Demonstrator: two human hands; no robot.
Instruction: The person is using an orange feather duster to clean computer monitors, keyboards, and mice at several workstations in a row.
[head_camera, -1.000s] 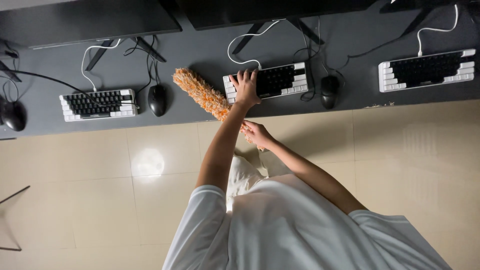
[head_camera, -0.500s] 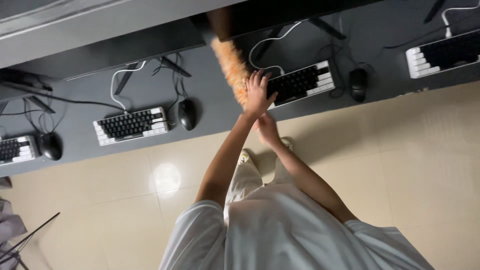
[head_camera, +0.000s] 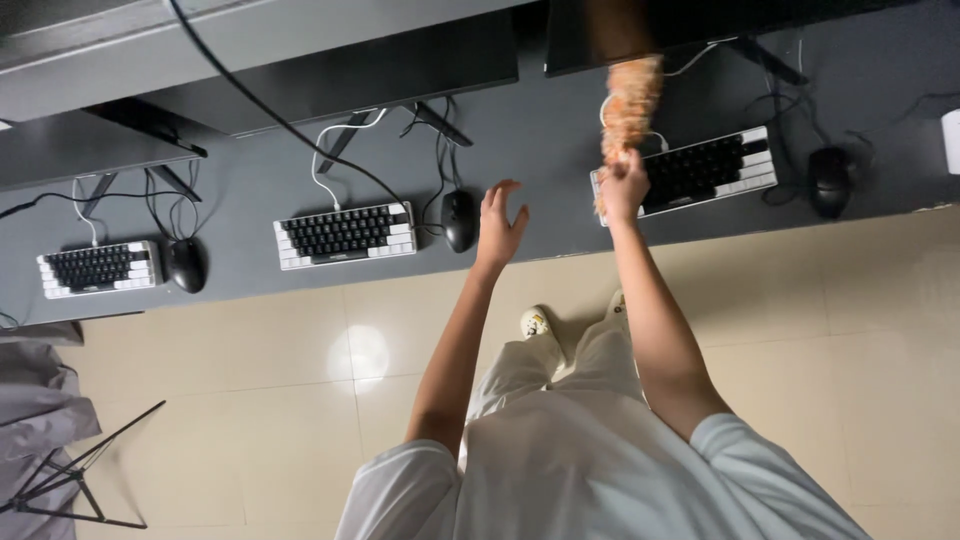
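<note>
On the long dark grey desk (head_camera: 560, 130) lie 3 black-and-white keyboards. The left hand (head_camera: 498, 222) hovers with fingers spread apart, holding nothing, just right of a black computer mouse (head_camera: 459, 220). The right hand (head_camera: 622, 186) is clamped on a fluffy orange feather duster (head_camera: 630, 105), raised above the rightmost keyboard (head_camera: 700, 170).

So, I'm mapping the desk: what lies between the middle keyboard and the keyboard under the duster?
In the head view, a black mouse and the open left hand lie between the middle keyboard and that keyboard.
</note>
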